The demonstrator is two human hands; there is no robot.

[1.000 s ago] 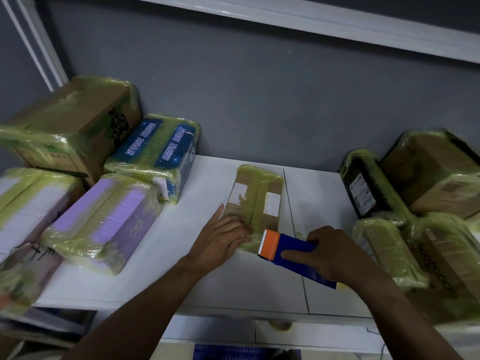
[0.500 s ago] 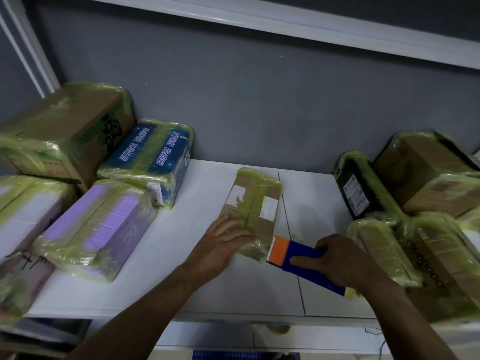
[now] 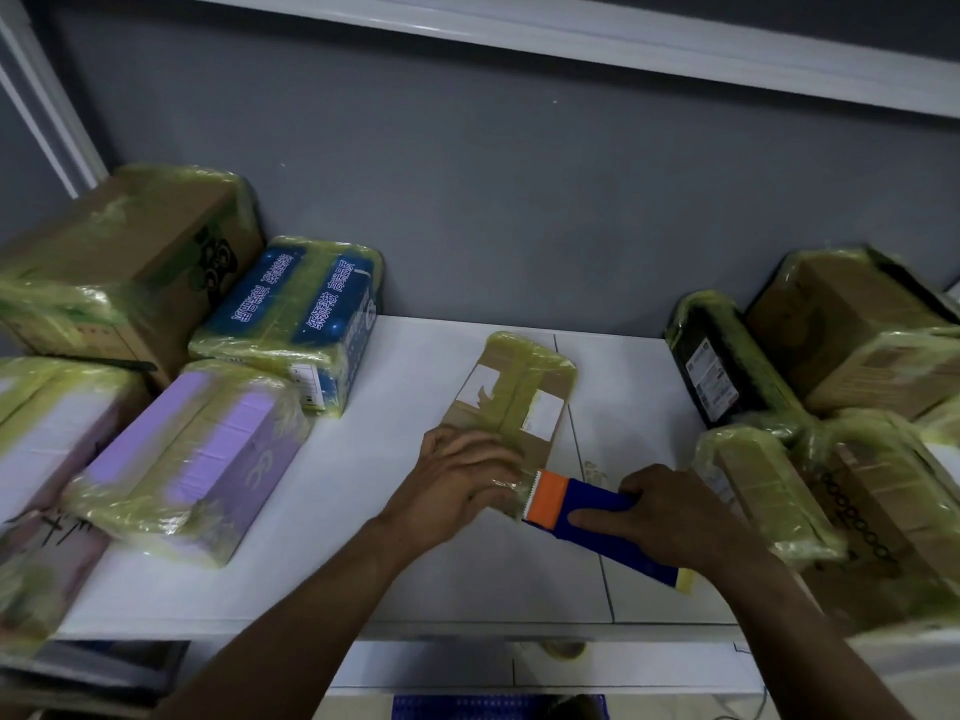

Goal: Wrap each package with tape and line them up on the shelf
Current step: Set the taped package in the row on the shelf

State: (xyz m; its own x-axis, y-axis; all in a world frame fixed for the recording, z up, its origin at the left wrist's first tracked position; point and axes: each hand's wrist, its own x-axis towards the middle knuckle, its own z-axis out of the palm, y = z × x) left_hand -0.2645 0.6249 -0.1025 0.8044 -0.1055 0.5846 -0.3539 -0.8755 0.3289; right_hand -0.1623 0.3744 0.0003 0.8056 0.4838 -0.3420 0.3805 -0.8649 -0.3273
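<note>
A flat brown package (image 3: 514, 397) with white labels and yellowish tape lies in the middle of the white shelf (image 3: 395, 579). My left hand (image 3: 457, 480) grips its near end, fingers curled over the taped edge. My right hand (image 3: 670, 517) holds a blue tape dispenser (image 3: 597, 527) whose orange toothed head touches the package's near right corner. A yellowish tape roll shows at the dispenser's back end.
Taped packages crowd the left: a brown box (image 3: 130, 262), a blue pack (image 3: 301, 314), a purple pack (image 3: 202, 454), a white one (image 3: 47, 423). On the right sit a black parcel (image 3: 711, 366) and brown boxes (image 3: 857, 324). Grey wall behind, another shelf above.
My left hand slid toward me along the package and now curls over its near end. The dispenser and my right hand shifted slightly right and nearer. The package stayed in place.
</note>
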